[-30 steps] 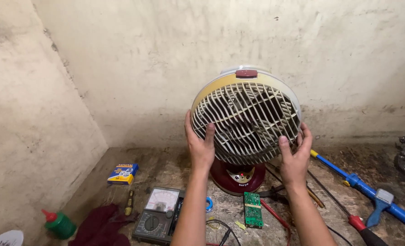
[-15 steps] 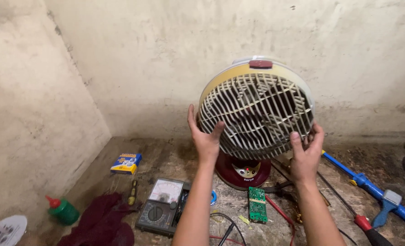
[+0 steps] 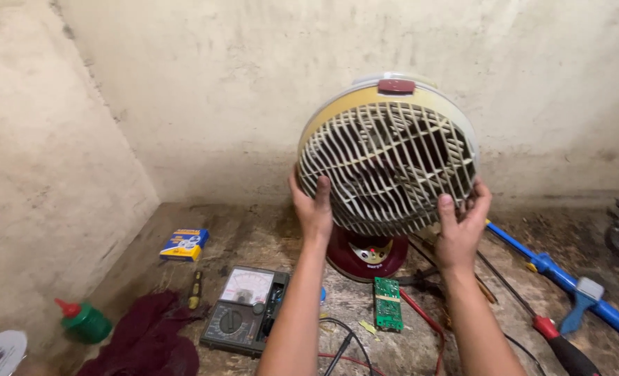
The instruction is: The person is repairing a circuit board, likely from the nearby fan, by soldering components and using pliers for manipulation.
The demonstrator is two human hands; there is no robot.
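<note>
A round cream-coloured fan heater (image 3: 387, 163) with a slatted front grille and a red button on top stands on a dark red base (image 3: 365, 254). My left hand (image 3: 313, 205) presses against the left edge of the grille. My right hand (image 3: 460, 226) grips its lower right rim. Both forearms reach up from the bottom of the view.
On the worn floor lie a grey analog multimeter (image 3: 245, 310), a green circuit board (image 3: 387, 304), a dark red cloth (image 3: 149, 341), a yellow-handled screwdriver (image 3: 194, 289), a small blue and yellow box (image 3: 184, 244), a green bottle (image 3: 83, 322), red-handled tools (image 3: 553, 334) and a blue tool (image 3: 567, 282). Walls close the left and back.
The view has shifted a little, so the heater sits slightly further right and higher. Both hands keep their hold on the grille's sides.
</note>
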